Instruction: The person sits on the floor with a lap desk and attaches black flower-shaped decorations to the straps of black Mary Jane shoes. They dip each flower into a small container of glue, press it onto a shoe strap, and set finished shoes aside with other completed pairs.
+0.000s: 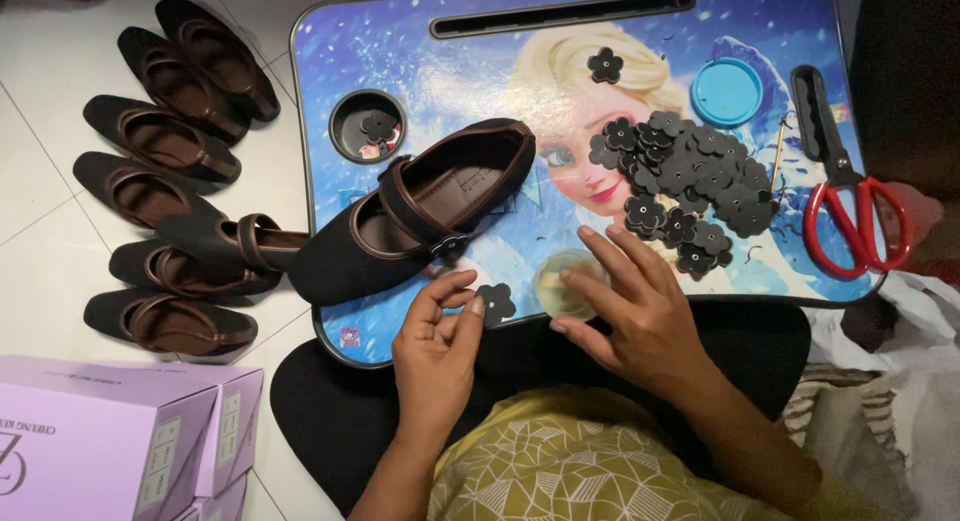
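Black felt flower [497, 303] sits pinched between the thumb and fingers [452, 299] of your left hand [432, 353], at the tabletop's [400, 51] near edge. Your right hand [640, 306] curls loosely around a small glue pot [566, 284], steadying it. You look to be at the gluing step; next, dab the flower and press it onto the shoe [420, 211] strap.
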